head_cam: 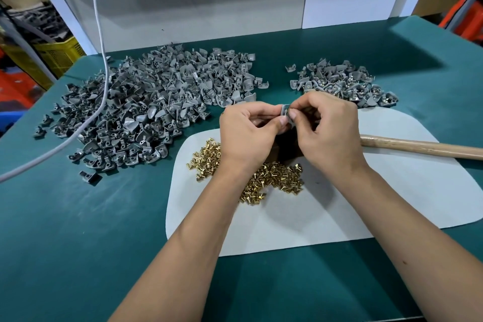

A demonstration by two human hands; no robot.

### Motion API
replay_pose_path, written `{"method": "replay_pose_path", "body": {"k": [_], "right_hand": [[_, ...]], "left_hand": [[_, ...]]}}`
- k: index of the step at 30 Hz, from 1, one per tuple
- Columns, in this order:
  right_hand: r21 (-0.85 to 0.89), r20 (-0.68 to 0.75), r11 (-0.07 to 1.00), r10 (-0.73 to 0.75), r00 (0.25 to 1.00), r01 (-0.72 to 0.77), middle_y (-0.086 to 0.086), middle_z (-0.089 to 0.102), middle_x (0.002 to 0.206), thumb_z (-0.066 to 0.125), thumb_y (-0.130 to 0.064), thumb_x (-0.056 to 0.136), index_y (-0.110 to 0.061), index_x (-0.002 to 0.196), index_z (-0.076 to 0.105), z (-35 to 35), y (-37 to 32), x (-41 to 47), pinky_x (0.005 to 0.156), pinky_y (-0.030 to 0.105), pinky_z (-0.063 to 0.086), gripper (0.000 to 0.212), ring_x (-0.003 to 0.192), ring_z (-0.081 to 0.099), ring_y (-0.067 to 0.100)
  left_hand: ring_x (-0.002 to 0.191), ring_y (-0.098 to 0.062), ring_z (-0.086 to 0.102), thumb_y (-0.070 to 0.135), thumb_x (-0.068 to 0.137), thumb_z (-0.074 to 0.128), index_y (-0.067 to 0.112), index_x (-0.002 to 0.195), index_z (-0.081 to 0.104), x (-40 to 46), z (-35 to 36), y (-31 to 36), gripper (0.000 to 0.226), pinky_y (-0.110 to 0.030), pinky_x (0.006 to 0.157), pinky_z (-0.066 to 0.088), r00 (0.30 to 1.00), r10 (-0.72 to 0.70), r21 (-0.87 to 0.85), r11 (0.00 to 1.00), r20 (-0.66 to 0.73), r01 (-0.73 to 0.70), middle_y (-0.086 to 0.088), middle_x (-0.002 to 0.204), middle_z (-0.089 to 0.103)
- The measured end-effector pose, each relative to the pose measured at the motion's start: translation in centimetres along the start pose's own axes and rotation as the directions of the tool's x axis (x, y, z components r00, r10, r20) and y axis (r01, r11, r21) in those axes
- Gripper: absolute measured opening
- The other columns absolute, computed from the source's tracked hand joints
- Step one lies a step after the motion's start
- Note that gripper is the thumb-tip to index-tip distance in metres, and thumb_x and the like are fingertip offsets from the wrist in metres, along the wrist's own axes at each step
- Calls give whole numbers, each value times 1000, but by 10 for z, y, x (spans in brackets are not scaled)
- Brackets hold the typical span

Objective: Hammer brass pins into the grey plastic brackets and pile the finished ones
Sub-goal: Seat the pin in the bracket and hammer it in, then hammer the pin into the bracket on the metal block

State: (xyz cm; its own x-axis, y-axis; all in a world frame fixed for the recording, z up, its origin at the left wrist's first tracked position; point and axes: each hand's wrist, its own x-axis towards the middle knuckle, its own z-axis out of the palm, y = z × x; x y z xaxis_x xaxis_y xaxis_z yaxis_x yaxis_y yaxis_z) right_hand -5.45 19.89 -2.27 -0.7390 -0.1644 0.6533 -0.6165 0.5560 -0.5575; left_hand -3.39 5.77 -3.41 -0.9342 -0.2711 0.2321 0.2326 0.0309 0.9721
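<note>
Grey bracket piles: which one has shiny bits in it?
The smaller pile, far right beyond the right hand, glints with metal. The big pile on the left looks plain grey.

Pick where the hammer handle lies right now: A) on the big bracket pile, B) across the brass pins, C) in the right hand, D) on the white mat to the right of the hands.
D: the handle rests on the mat, no hand touching it.

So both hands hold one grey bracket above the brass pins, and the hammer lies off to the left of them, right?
Not quite: in the head view the hammer lies to the right. Both the left hand and right hand do hold one bracket above the pins.
</note>
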Motion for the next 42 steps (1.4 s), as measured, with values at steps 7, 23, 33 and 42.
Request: {"method": "replay_pose_path", "body": {"k": [7, 23, 33, 42], "right_hand": [[-13, 7, 1000, 26, 1000, -26, 0, 69, 79, 70, -7, 86, -9, 84, 73, 0, 1, -1, 70, 26, 50, 4, 73, 61, 15], [83, 31, 996, 39, 999, -42, 1, 73, 88, 61, -6, 94, -6, 94, 77, -3, -2, 2, 79, 37, 54, 16, 85, 67, 16], [7, -3, 999, -44, 999, 44, 0, 74, 90, 61, -7, 94, -8, 94, 77, -7, 5, 6, 82, 29, 53, 16, 88, 67, 15], [-414, 299, 876, 386, 872, -246, -2, 69, 77, 70, -28, 92, -22, 82, 70, -50, 42, 33, 68, 26, 37, 11, 76, 63, 22]], "left_hand": [[77, -16, 76, -11, 81, 77, 13, 85, 78, -1, 0, -1, 24, -34, 83, 63, 999, 34, 83, 996, 16, -35, -3, 81, 78], [80, -13, 76, -7, 77, 82, 9, 95, 80, 0, -5, 3, 25, -26, 80, 62, 994, 109, 197, 974, 19, -110, 0, 88, 79], [77, -27, 77, -1, 91, 72, 5, 115, 73, 4, -12, 6, 26, -45, 84, 63, 999, 2, 68, 998, -44, 1, -15, 93, 78], [128, -13, 54, 18, 95, 71, 27, 105, 80, 14, -22, -15, 16, -31, 112, 39, 989, 52, 481, 869, 138, -113, 2, 121, 69]]}}
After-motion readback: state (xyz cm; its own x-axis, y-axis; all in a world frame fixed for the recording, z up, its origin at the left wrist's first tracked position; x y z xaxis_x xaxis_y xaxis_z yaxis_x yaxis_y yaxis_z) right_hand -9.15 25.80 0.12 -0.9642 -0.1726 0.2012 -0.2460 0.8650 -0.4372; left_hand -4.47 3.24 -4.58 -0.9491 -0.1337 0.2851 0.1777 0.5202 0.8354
